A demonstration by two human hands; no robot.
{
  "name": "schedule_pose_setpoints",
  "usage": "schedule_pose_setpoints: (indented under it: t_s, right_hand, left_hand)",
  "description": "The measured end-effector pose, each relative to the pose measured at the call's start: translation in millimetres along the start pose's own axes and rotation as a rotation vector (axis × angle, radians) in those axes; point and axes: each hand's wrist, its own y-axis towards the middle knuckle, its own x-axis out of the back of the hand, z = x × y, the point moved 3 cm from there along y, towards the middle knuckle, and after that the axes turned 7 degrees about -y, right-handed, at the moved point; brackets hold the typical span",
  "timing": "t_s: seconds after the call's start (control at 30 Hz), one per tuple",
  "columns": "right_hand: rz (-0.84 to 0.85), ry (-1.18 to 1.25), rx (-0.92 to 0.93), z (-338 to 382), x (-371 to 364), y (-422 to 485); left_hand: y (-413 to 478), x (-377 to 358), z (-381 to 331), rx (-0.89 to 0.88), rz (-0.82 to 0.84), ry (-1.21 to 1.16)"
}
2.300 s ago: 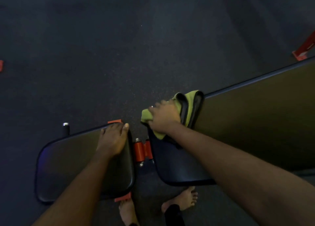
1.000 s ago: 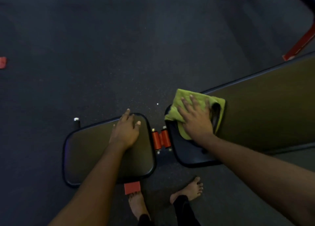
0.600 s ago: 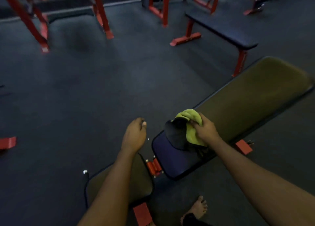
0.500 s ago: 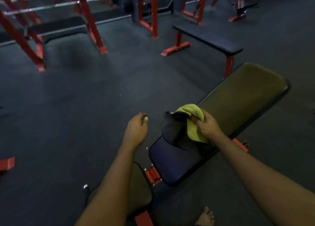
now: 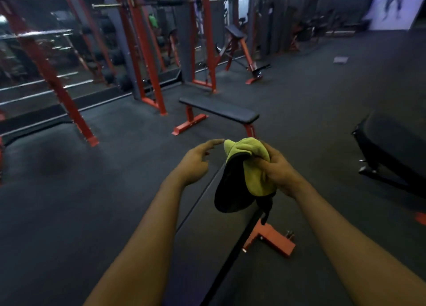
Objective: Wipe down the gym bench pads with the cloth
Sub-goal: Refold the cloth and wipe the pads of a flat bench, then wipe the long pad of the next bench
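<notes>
My right hand grips a bunched cloth, lime green on one side and dark on the other, held up in the air in front of me. My left hand hovers just left of the cloth with its fingers relaxed and apart, touching nothing. Below my forearms the long dark bench pad runs from the bottom of the view up toward my hands. Its orange foot shows to the right. The small seat pad is out of view.
A flat bench on red legs stands just beyond my hands. Another black padded bench sits at the right. Red racks and machines line the far left and back, on dark rubber flooring.
My right hand went from pressing the cloth flat on the pad to lifting it off, bunched. My left hand left the seat pad and rose beside the cloth. The view tilted up.
</notes>
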Motion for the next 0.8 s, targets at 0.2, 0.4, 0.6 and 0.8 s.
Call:
schedule_pose_setpoints:
  t_s: [0.2, 0.4, 0.6, 0.8]
  right_hand:
    - [0.04, 0.239, -0.052, -32, 129, 30]
    - [-0.055, 0.432, -0.351, -84, 221, 69]
    - [-0.179, 0.451, -0.446, -148, 276, 156]
    - [-0.092, 0.101, -0.305, -181, 317, 270]
  left_hand:
    - [111, -92, -68, -0.026, 0.14, -0.089]
    - [216, -148, -90, -0.001, 0.177, 0.028]
    - [342, -170, -96, -0.059, -0.018, 0.122]
    - [467, -176, -88, -0.085, -0.025, 0.091]
